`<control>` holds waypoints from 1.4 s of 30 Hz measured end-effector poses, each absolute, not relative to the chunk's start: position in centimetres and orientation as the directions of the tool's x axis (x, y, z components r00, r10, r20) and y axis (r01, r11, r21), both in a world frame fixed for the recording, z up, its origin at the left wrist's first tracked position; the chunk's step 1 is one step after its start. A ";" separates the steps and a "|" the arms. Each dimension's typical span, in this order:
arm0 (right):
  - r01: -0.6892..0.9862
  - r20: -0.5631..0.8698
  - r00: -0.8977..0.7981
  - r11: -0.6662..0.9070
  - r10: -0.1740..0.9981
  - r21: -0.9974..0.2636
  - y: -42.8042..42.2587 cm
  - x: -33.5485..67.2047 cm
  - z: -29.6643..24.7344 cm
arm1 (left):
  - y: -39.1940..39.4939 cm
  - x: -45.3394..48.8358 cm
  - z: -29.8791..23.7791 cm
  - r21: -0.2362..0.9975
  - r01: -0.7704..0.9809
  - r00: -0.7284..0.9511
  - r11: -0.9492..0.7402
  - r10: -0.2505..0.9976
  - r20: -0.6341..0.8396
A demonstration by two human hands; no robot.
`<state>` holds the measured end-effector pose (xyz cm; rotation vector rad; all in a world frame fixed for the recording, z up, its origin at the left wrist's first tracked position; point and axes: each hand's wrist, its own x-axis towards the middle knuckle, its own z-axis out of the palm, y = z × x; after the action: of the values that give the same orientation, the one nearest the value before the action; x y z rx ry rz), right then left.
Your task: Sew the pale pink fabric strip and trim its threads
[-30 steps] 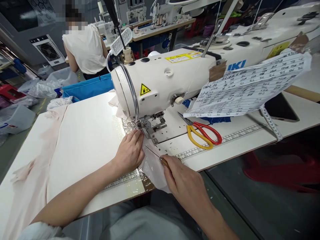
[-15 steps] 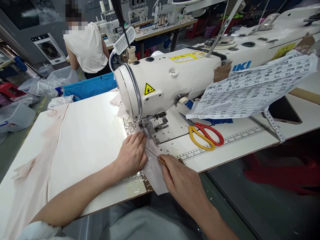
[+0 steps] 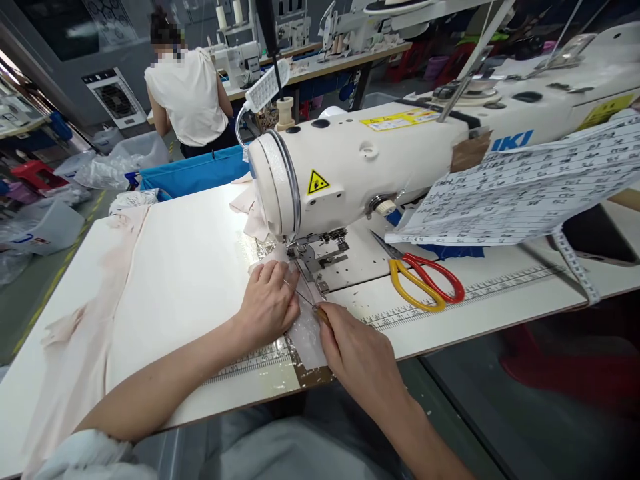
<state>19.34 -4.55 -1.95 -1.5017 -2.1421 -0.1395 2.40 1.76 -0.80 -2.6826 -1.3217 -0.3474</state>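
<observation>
A white industrial sewing machine [image 3: 370, 167] stands on a white table [image 3: 190, 267]. A small pale fabric piece [image 3: 307, 330] lies in front of its presser foot [image 3: 305, 257]. My left hand [image 3: 267, 303] rests on that fabric with its fingers together, fingertips close to the foot. My right hand [image 3: 357, 353] pinches a thin pointed tool with a wooden handle [image 3: 313, 307], whose tip lies on the fabric beside my left fingers.
Red-and-yellow scissors [image 3: 425, 280] lie right of the needle plate. A printed paper sheet [image 3: 530, 193] hangs taped to the machine. Pale pink fabric [image 3: 95, 313] drapes over the table's left side. A person in a white top [image 3: 187, 100] works at another station behind.
The fabric piece has been drawn further onto the table toward the presser foot, and both hands have moved up with it. The camera has shifted slightly to the left.
</observation>
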 end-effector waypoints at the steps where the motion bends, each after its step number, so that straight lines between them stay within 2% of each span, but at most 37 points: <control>1: 0.903 0.468 -0.251 0.379 0.847 -0.201 -4.4 19.2 -2.0 | 1.9 2.3 -0.8 -0.019 0.798 0.586 -0.602 0.768 0.260; 5: 0.897 0.465 -0.228 0.371 0.855 -0.242 -3.9 18.9 -2.0 | 2.6 2.0 -1.1 -0.036 0.792 0.597 -0.610 0.761 0.254; 12: 0.804 0.377 -0.212 0.380 0.902 -0.458 -5.3 18.9 -1.6 | 3.8 0.8 -1.0 -0.140 0.782 0.622 -0.607 0.748 0.231; 19: 0.843 0.408 -0.207 0.374 0.889 -0.387 -6.3 19.8 -1.6 | 1.7 2.0 -0.8 -0.046 0.725 0.676 -0.687 0.697 0.240; 25: 0.809 0.355 -0.103 0.285 0.929 -0.513 -6.3 22.1 -2.1 | 1.5 2.2 -1.1 -0.059 0.732 0.671 -0.679 0.702 0.238; 31: 0.761 0.367 0.004 0.235 0.930 -0.605 -6.0 23.1 -2.6 | 1.3 2.2 -0.9 -0.080 0.738 0.667 -0.670 0.707 0.235; 42: 0.772 0.391 -0.004 0.252 0.920 -0.583 -6.2 23.0 -2.7 | 0.8 2.2 -1.0 -0.108 0.716 0.696 -0.689 0.693 0.190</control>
<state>23.02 -6.16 -2.65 -1.5509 -1.8029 0.2596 2.17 0.84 -1.04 -2.7306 -1.1449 -0.1996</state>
